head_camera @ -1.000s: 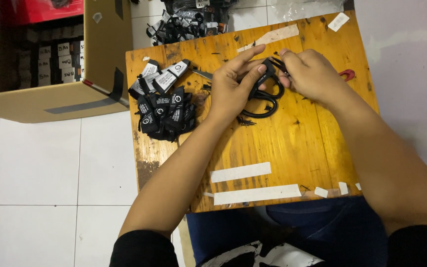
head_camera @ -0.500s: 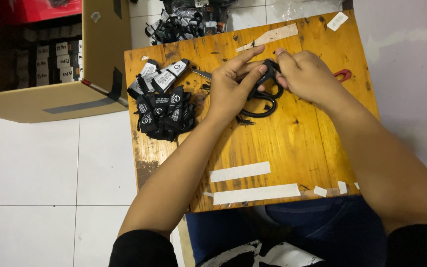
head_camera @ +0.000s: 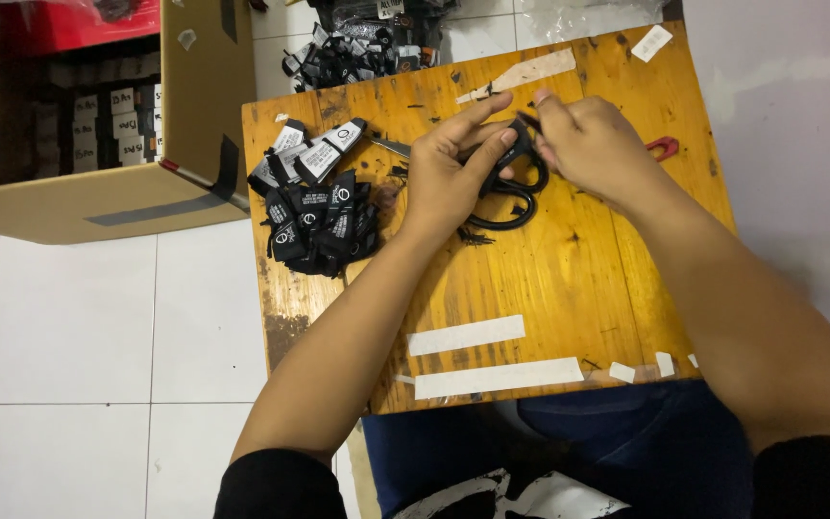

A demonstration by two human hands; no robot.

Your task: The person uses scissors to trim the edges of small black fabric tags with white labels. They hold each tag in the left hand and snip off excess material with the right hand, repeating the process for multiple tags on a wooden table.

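Both my hands pinch a small black tag [head_camera: 519, 135] over black scissors [head_camera: 511, 192] at desk [head_camera: 569, 288] top-centre: left hand [head_camera: 453, 173], right hand [head_camera: 583, 144]. Black-and-white label pile [head_camera: 319, 216] left of scissors; cardboard box [head_camera: 108, 197] further left; white tape strips [head_camera: 468, 334] near desk's front edge.

cardboard box [head_camera: 136, 192] left | white tape strips [head_camera: 466, 335] on wooden table [head_camera: 569, 279] | tiled floor [head_camera: 69, 336]

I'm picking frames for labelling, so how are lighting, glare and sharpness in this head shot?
Head view: even, soft light; faint sheen but no harsh glare on the orange wooden board; left hand and right hand reasonably sharp; the small black item they pinch merges into dark scissor handles.
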